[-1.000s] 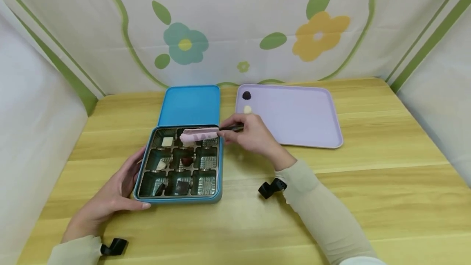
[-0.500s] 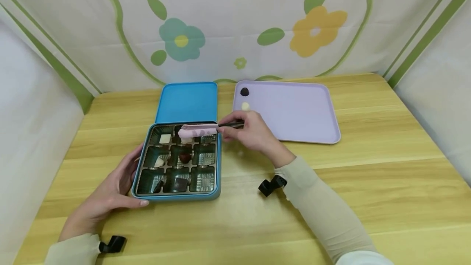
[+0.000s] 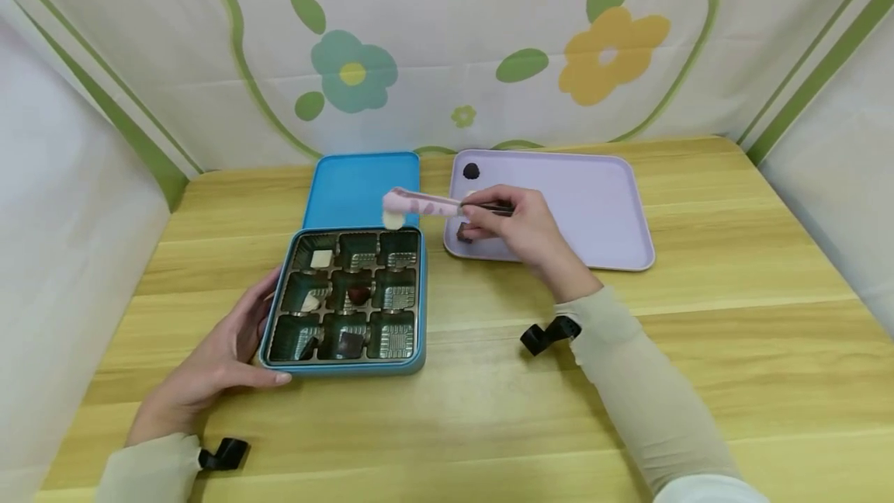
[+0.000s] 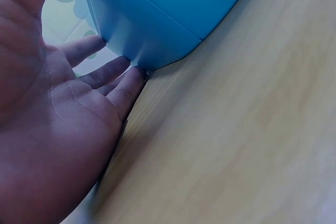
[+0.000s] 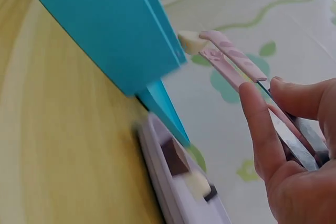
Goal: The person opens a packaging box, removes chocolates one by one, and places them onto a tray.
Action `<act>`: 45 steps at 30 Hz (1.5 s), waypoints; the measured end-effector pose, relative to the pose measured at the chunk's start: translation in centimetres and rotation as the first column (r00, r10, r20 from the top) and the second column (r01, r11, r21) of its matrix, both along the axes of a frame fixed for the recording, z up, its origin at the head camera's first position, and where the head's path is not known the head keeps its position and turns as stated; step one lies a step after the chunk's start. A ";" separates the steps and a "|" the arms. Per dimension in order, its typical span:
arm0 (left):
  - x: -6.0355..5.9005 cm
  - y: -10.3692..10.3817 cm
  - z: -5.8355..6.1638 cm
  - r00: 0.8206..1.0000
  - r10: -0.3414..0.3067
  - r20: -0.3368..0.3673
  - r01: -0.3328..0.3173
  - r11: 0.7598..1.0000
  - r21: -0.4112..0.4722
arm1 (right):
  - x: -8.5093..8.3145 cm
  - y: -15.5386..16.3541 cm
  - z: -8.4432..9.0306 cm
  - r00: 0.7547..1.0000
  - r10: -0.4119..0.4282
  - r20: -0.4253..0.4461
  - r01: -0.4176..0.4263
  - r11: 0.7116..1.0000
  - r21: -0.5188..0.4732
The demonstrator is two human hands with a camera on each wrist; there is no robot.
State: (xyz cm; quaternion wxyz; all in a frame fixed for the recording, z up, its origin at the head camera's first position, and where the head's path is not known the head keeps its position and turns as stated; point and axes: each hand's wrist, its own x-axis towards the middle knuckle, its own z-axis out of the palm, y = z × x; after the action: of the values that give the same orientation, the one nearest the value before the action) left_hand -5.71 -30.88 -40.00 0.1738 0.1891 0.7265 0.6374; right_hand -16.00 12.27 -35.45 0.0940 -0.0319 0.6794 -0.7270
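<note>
White chocolate piece point(image 3: 393, 220) is pinched in the tips of the pink tongs point(image 3: 421, 203), in the air over the blue lid point(image 3: 361, 189), just past the box's 12 o'clock edge. Right hand point(image 3: 520, 225) grips the tongs' handle end, fingers and thumb squeezing the arms together; the hand sits over the near-left corner of the lilac tray point(image 3: 615, 239).

Blue chocolate box point(image 3: 348, 368) lies at 6 o'clock from the held piece. Its insert shows a white piece point(image 3: 321, 258) in the top-left cell, a dark red one point(image 3: 358, 294) in the centre, and a dark square point(image 3: 348, 343) in the bottom row. Left hand point(image 3: 209, 367) rests flat against the box's 9 o'clock side, fingers straight and touching its wall.

On the tray: a dark round piece point(image 3: 471, 171) at the far-left corner, and a brown piece point(image 3: 464, 233) just under the right hand. Everything sits on the wooden table point(image 3: 698, 348).
</note>
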 end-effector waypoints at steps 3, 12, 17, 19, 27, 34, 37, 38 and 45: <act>0.0 0.0 0.0 1.000 0.003 0.004 -0.003 1.000 -0.003 | -0.3 1.7 -0.1 0.999 -0.044 0.006 0.044 0.999 -0.031; -0.2 -0.2 -0.2 0.999 0.025 0.030 -0.024 0.999 -0.038 | -1.5 7.8 -0.7 0.968 -0.239 0.083 0.247 0.963 -0.107; -0.1 -0.2 -0.2 0.999 0.023 0.030 -0.021 0.999 -0.041 | -1.8 10.5 -1.2 0.917 -0.373 0.144 0.386 0.919 -0.079; -0.1 -0.2 -0.2 0.999 0.022 0.031 -0.021 0.999 -0.041 | -1.9 11.2 -1.4 0.897 -0.407 0.173 0.424 0.903 -0.074; -0.2 -0.2 -0.2 0.999 0.027 0.034 -0.026 0.999 -0.037 | -2.4 12.6 -2.1 0.839 -0.480 0.255 0.488 0.872 0.036; -0.3 -0.2 -0.3 0.999 0.031 0.041 -0.030 0.999 -0.034 | -2.5 12.9 -2.4 0.821 -0.495 0.283 0.501 0.863 0.055; -0.2 -0.1 -0.3 0.999 0.025 0.034 -0.025 0.999 -0.022 | -2.5 12.9 -2.5 0.821 -0.508 0.261 0.513 0.857 0.051; -0.2 -0.1 -0.3 0.999 0.020 0.028 -0.020 1.000 -0.015 | -2.5 12.9 -2.5 0.821 -0.513 0.250 0.519 0.854 0.049; -0.1 0.2 -0.1 1.000 -0.004 -0.005 0.004 1.000 0.017 | -2.7 12.7 -2.7 0.813 -0.544 0.207 0.547 0.836 0.046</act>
State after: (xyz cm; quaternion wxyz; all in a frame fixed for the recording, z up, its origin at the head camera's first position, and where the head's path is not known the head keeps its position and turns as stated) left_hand -5.81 -30.70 -40.06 0.1716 0.1935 0.7210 0.6429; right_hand -18.66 25.01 -38.14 -0.0470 0.2408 0.6403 -0.7279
